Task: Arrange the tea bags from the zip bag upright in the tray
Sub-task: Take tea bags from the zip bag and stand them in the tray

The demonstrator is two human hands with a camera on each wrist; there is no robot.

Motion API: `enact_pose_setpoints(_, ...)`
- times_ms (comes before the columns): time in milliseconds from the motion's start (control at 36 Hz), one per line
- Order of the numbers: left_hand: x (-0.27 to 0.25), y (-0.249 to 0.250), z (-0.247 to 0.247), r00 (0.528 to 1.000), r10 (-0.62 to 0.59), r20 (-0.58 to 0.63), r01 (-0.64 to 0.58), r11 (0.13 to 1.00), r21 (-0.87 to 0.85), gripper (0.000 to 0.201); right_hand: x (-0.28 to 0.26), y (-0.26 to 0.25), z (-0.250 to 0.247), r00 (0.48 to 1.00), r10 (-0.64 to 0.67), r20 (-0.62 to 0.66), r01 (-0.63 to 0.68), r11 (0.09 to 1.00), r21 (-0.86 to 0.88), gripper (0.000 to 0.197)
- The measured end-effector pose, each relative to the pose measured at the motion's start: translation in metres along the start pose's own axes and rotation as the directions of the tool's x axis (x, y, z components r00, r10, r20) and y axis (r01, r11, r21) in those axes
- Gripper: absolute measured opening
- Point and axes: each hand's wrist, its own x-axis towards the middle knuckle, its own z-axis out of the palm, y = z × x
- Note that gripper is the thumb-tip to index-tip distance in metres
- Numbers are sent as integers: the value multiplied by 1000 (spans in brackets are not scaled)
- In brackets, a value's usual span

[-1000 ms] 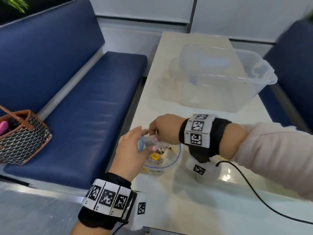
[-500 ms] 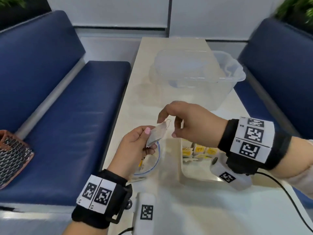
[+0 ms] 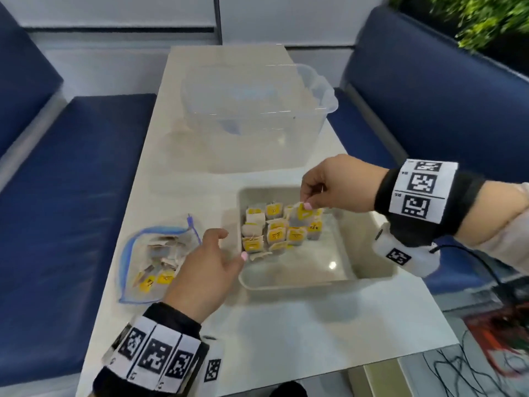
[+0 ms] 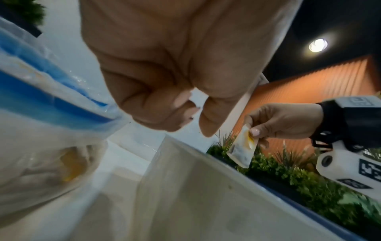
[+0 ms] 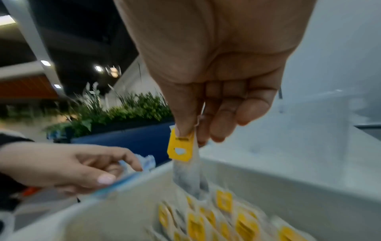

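Note:
A shallow grey tray point(image 3: 300, 282) sits on the white table, with several yellow-tagged tea bags point(image 3: 274, 230) standing in rows at its far left. My right hand point(image 3: 306, 202) pinches one tea bag point(image 3: 299, 214) by its top, hanging upright just above those rows. In the right wrist view my thumb presses its yellow tag point(image 5: 180, 149) and the pouch point(image 5: 187, 176) dips toward the standing bags point(image 5: 206, 220). The clear zip bag point(image 3: 148, 262) with a blue seal lies left of the tray and holds more tea bags. My left hand point(image 3: 232, 245) hovers between bag and tray, fingers loosely curled and holding nothing.
A large clear plastic bin point(image 3: 257, 116) stands at the far end of the table. Blue benches point(image 3: 71, 196) flank both sides. A black cable point(image 3: 486, 267) trails off my right wrist over the table's right edge. The tray's right half point(image 3: 343, 247) holds no bags.
My right hand has carried the tea bag from above the zip bag rightward over the tray. My left hand has let go of it and dropped beside the tray.

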Motion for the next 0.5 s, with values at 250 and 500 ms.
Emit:
enact_pose_setpoints(250,-1,-1,21,989,-72,131,48,982,181,48,16,36,32,970,136,200,-92,972,-215,6)
enact_pose_setpoints(500,-1,-4,25,989,-56,135,32,984,176,46,30,40,54,936,170,309,-47,929,-366,10)
